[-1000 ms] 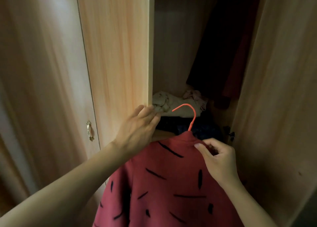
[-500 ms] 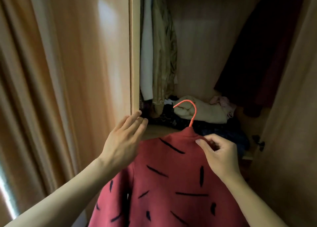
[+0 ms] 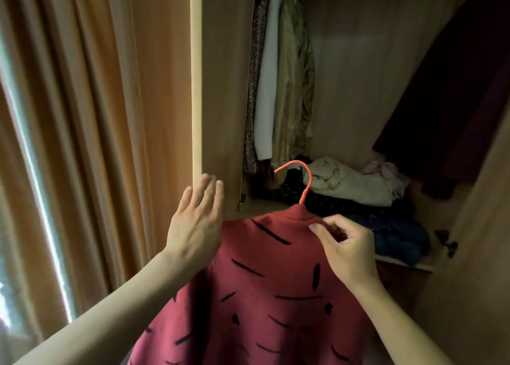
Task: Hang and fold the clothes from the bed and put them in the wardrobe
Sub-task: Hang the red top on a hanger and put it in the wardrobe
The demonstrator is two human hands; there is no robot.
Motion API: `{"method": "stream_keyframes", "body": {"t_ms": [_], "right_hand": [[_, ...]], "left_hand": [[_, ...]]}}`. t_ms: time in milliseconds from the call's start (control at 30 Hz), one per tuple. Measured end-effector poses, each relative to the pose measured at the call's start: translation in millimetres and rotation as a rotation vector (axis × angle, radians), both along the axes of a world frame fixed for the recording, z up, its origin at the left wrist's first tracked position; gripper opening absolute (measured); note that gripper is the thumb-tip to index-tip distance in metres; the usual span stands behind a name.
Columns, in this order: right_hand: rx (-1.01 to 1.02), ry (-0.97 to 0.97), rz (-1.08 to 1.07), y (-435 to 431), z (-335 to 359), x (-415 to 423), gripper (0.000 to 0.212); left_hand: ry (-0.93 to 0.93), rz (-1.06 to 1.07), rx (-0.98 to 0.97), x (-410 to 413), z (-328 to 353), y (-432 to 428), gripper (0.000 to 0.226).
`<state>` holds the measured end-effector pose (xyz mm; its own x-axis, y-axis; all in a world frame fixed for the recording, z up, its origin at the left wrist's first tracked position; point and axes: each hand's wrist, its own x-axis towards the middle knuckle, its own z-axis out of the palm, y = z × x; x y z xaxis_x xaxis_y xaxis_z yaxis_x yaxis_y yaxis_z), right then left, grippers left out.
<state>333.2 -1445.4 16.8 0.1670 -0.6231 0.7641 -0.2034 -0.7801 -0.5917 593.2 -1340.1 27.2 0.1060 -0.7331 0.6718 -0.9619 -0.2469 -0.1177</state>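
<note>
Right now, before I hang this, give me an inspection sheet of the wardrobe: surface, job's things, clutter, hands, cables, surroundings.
Surface: shelf, piled with clothes.
Job's things: red sweater on orange hanger, not yet on a rail.
Clutter: pale heap and blue pile on the shelf.
Hands: left hand flat against the door edge; right hand pinches the sweater near its collar.
Cables: nothing seen.
Surroundings: hung clothes inside at left, dark coat at right, curtain beside the door.
</note>
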Motion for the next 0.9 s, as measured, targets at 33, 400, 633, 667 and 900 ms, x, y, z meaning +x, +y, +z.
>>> {"method": "stream_keyframes", "body": {"t_ms": [33, 400, 633, 667, 900], "right_hand": [[0.002, 0.005, 0.001, 2.0, -0.4, 1.0, 0.015], [0.023, 0.028, -0.025, 20.0, -2.3, 1.4, 0.019], [-0.019, 0.059, -0.101, 25.9, 1.3, -13.6, 0.019], [-0.042, 0.073, -0.119, 27.6, 3.0, -16.0, 0.019], [-0.193, 0.223, -0.203, 28.3, 33.2, -52.0, 0.009]], "left_hand": [[0.005, -0.010, 0.013, -0.3, -1.0, 0.9, 0.077], [0.081, -0.122, 0.072, 0.3, -8.2, 17.3, 0.050], [0.203, -0.403, 0.045, -24.0, -16.7, 4.7, 0.031], [0.223, -0.469, 0.009, -28.6, -17.9, 1.1, 0.027], [0.431, -0.690, -0.330, -66.6, -11.4, -37.2, 0.025]]}}
